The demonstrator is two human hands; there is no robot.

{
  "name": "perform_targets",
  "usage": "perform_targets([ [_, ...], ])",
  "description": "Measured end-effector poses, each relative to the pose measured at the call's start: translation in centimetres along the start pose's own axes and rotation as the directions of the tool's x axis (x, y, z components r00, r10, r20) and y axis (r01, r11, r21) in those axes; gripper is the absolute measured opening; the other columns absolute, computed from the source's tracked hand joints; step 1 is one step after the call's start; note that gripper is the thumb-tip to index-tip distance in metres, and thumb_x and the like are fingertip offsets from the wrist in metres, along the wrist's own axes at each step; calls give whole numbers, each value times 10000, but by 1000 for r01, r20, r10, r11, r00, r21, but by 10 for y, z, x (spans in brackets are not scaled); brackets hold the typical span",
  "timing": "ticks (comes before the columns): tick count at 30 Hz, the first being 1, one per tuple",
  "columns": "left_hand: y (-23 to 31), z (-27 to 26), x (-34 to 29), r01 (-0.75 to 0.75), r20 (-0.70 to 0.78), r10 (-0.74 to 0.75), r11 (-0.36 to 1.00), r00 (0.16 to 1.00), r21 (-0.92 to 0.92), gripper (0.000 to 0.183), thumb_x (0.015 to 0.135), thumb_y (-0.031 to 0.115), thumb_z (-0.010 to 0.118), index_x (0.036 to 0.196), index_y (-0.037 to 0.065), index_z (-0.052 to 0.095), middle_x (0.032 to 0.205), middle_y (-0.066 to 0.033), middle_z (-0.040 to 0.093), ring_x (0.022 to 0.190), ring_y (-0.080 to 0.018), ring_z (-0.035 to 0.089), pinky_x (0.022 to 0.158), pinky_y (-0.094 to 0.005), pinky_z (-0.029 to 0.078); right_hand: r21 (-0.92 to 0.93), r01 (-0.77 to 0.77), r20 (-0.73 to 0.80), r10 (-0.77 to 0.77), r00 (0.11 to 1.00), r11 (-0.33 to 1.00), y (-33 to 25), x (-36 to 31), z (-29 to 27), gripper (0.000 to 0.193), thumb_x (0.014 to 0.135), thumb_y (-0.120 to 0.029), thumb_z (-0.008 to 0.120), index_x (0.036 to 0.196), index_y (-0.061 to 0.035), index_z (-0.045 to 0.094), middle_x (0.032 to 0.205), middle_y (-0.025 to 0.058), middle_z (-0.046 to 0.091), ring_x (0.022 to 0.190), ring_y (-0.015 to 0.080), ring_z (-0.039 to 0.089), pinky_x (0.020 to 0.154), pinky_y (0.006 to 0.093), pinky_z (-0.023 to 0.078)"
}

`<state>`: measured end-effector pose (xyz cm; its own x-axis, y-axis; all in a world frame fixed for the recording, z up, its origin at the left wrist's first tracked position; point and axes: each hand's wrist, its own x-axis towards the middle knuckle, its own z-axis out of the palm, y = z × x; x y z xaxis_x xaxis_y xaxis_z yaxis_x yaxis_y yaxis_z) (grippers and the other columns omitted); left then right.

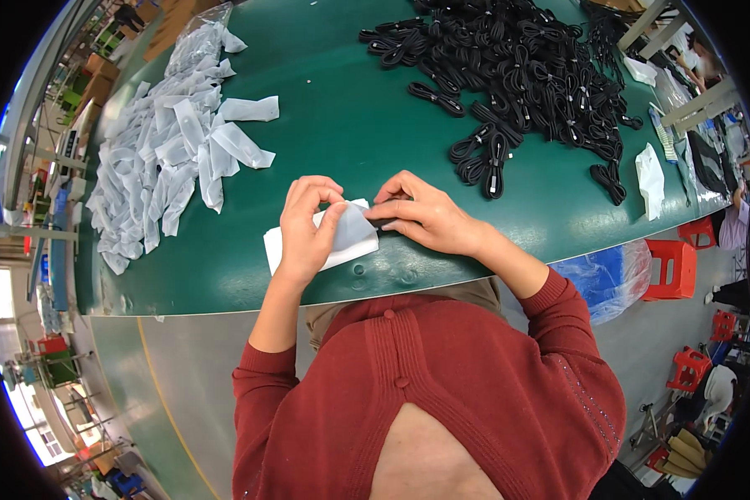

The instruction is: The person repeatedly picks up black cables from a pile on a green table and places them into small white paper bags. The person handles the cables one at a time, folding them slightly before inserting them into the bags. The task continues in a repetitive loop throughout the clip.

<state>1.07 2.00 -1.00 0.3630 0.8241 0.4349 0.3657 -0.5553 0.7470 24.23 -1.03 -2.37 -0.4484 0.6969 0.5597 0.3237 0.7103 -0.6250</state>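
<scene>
Frosted pouch (pixel 352 227), any lettering unreadable

Dark item (pixel 382 223) mostly hidden by the hands (pixel 433 218), black cable pile (pixel 546 83) cropped above

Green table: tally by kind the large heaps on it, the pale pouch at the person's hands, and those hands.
Heap of black coiled cables: 1
Heap of pale pouches: 1
Pouch at the fingers: 1
Left hand and right hand: 2
Total: 5
</scene>
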Motion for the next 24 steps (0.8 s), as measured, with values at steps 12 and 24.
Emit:
perform_targets([
  [12,-46,-90,55,85,-303,-314,807,900,-584,197,964,159,636,1086,6,650,1003,-14,615,795,-77,531,717,-229,435,-632,-388,-444,97,891,671,93,29,-45,321,797,-158,746,1079,-46,641,1015,167,596,941,360,588,780,457,502],
  [24,-19,29,-38,-81,104,61,975,993,205,278,738,111,811,961,46,659,965,-102,602,777,-248,571,653,-348,486,-497,-539,-391,379,839,680,135,14,-47,201,846,-143,621,942,34,630,743,144,633,674,259,670,557,329,507],
])
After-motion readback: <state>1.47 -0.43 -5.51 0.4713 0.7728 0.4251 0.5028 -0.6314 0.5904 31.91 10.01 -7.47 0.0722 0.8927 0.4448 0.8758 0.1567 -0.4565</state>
